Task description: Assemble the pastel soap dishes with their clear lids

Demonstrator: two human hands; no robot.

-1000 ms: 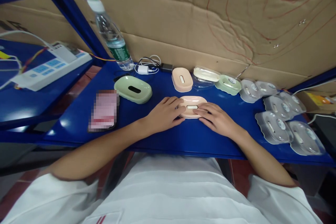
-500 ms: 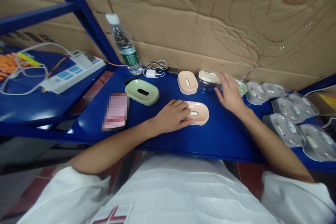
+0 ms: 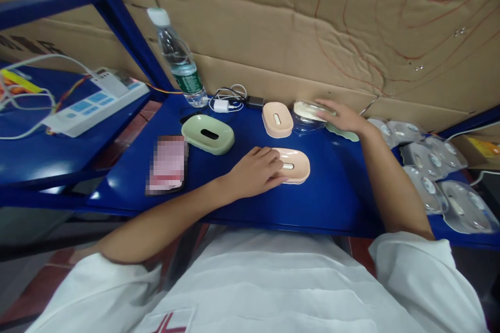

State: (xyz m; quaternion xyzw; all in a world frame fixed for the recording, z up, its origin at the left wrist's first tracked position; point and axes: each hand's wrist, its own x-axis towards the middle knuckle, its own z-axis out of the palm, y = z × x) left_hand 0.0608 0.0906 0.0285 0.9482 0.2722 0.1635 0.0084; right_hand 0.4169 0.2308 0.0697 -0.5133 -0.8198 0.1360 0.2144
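Observation:
My left hand [image 3: 255, 171] is closed on the left end of a pink oval dish [image 3: 297, 164] that lies on the blue table. At the back, my right hand [image 3: 339, 116] has its fingertips on a clear plastic case [image 3: 308, 124] with a cream piece [image 3: 307, 110] at its top; its grip is partly hidden. Below that hand the edge of a green dish [image 3: 344, 133] shows. Another pink dish [image 3: 277, 119] stands just left of the clear case. A green oval dish [image 3: 208, 134] with a dark slot lies farther left.
A phone [image 3: 167, 165] lies at the left, with a water bottle [image 3: 179, 62] behind it. Chargers and cables [image 3: 230, 101] lie by the cardboard [image 3: 265, 36]. Several clear cases [image 3: 464, 205] are at the right. A power strip [image 3: 97, 106] rests on the left shelf.
My right hand has moved back and slightly left, onto the clear case with the cream piece. My left hand stays on the pink dish. The view has shifted slightly.

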